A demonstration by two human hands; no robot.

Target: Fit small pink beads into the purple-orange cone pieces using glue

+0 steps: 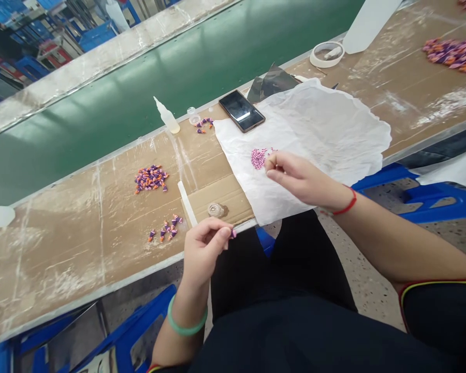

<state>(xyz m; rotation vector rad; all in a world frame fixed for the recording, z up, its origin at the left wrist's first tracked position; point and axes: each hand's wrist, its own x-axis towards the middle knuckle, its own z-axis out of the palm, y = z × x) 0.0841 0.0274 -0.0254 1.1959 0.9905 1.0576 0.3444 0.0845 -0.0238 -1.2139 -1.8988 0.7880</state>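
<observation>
Between the thumb and fingers of my left hand (206, 248) is pinched a small purple figurine piece (233, 233), held above the table's front edge. My right hand (295, 176) hovers over a white cloth (326, 124), its fingertips pressed together beside a small heap of tiny pink pieces (258, 158); what those fingertips hold, if anything, is hidden. Close to my left hand, a little clear glass jar (215, 210) stands on a cardboard piece (225, 194). Several purple and orange pieces (166, 229) lie left of it, with a larger pile (151, 178) farther back.
A phone (242, 111) rests on the cloth's far edge. Behind the cardboard are a squeeze bottle (166, 116) and a small clear lid (193, 115). A tape roll (326, 54) and a big colourful pile (456, 53) lie at right. A green belt (140, 85) runs behind the table.
</observation>
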